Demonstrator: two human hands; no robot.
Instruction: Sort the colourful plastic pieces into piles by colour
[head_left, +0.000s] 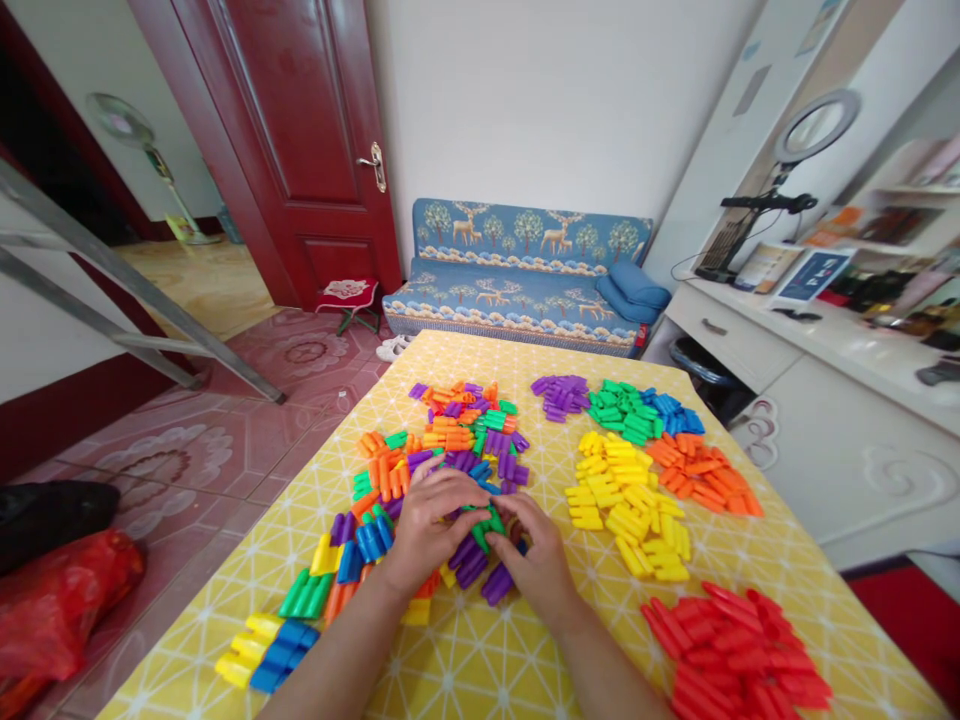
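Observation:
My left hand (435,515) and my right hand (536,560) meet near the middle of the table. Between their fingertips they pinch green bullet-shaped plastic building blocks (489,524); my fingers partly cover them. Just below lie purple blocks (472,568). Around and beyond my left hand spreads a mixed heap of joined blocks, among them orange blocks (388,476), blue blocks (373,540) and green blocks (306,595). A yellow and blue cluster (266,650) sits at the near left.
On the yellow tablecloth (480,670), single-colour piles stand to the right: purple (560,396), green (624,411), blue (676,413), orange (705,473), yellow (634,505) and red (739,650). Behind are a blue sofa (487,285) and a red door (307,110). A white cabinet (840,440) flanks the right.

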